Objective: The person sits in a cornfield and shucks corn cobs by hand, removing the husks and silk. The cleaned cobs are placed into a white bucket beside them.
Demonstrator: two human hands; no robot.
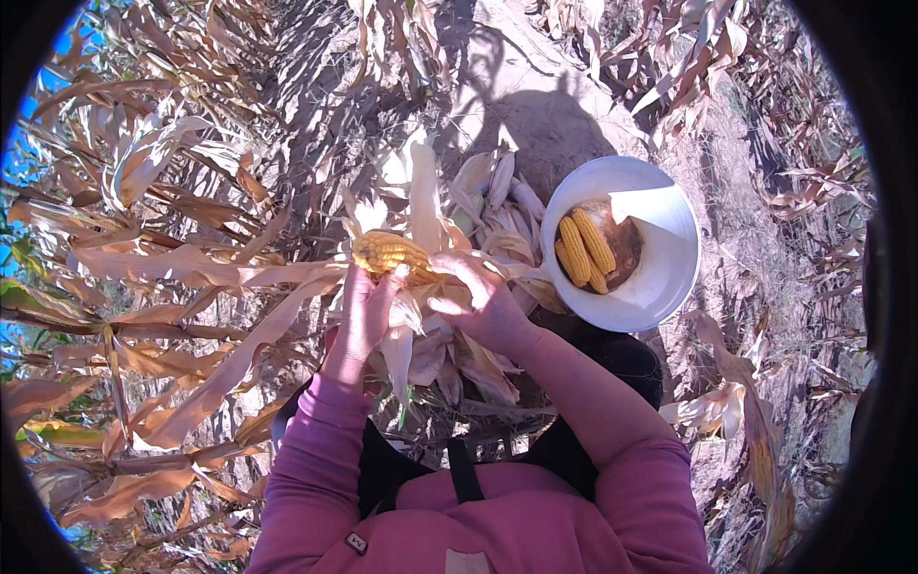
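A yellow ear of corn [384, 251] lies across my hands, its kernels bare at the left end. Dry pale husk [426, 196] spreads from it toward the right and far side. My left hand [367, 301] is closed round the ear from the near side, thumb against the kernels. At the ear's right end, my right hand [483, 304] is closed on the husk, with thumb and forefinger close to it. To the right of that hand stands a white bucket [681, 277] holding several husked yellow ears [595, 241].
A heap of dry husks [497, 225] lies on the ground between my hands and the bucket. Dry corn stalks and leaves [182, 268] crowd the left side. Bare soil [545, 124] in shadow stretches ahead, and more dry leaves [746, 411] lie at the right.
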